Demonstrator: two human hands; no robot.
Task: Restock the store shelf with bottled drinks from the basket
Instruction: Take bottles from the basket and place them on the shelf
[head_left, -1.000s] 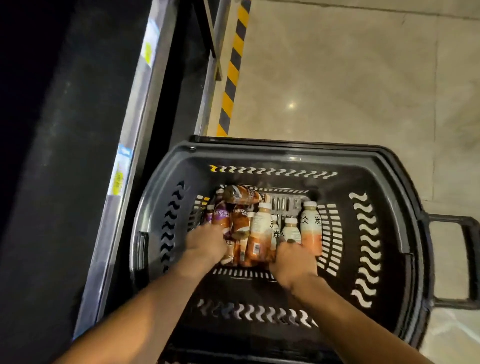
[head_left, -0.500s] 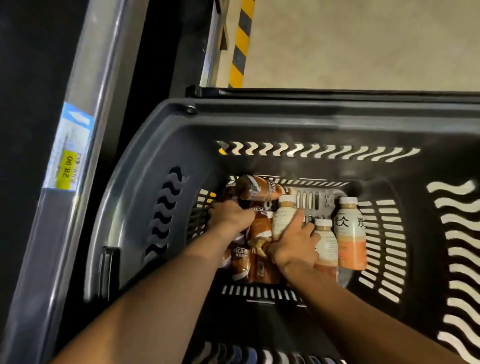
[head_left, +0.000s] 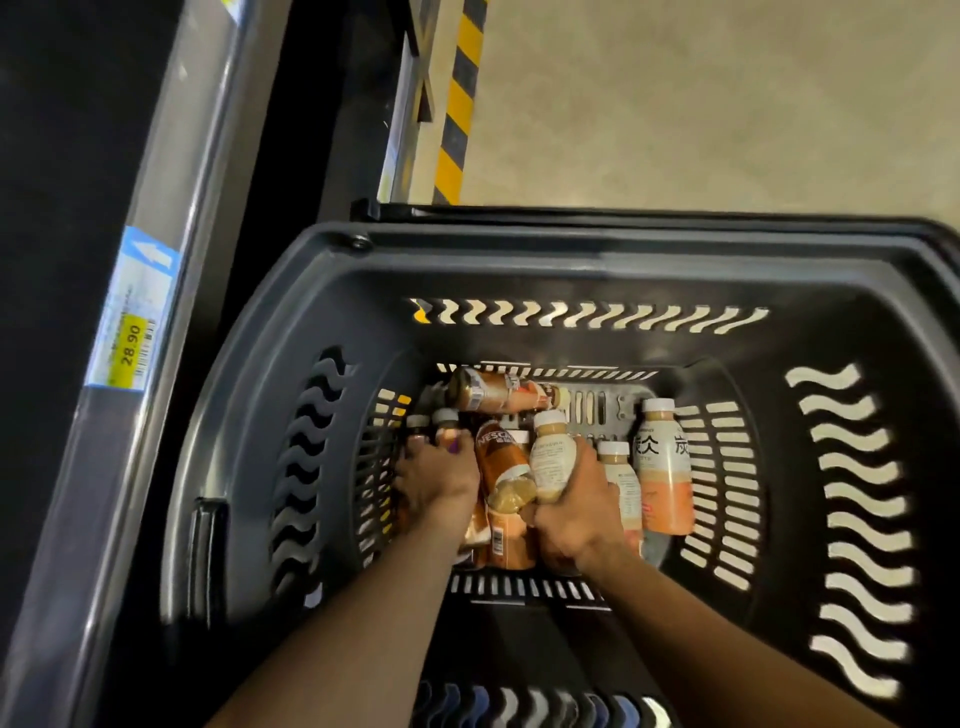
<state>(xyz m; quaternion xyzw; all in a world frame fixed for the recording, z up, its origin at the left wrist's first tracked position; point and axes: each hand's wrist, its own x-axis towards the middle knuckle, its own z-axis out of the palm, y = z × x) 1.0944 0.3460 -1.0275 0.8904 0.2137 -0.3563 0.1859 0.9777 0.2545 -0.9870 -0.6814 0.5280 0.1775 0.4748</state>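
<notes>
A deep black plastic basket (head_left: 519, 260) stands on the floor with several bottled drinks at its bottom. My right hand (head_left: 576, 509) grips a cream-coloured bottle with a white cap (head_left: 551, 454) and holds it upright. Down at the basket's left side, my left hand (head_left: 439, 480) curls round a small dark bottle (head_left: 447, 428), mostly hidden beneath it. A brown coffee bottle (head_left: 501, 462) stands between my hands. Another brown bottle (head_left: 498, 392) lies on its side at the back. A white and orange bottle (head_left: 662, 467) stands at the right.
The shelf edge (head_left: 171, 218) runs along the left with a blue and yellow price tag (head_left: 132, 332) reading 28.90. A yellow and black striped strip (head_left: 457, 104) lies on the beige floor (head_left: 727, 104) beyond the basket.
The view has moved closer to the basket. My right hand has closed round the cream bottle and raised it. My left hand has reached deeper among the bottles at the left.
</notes>
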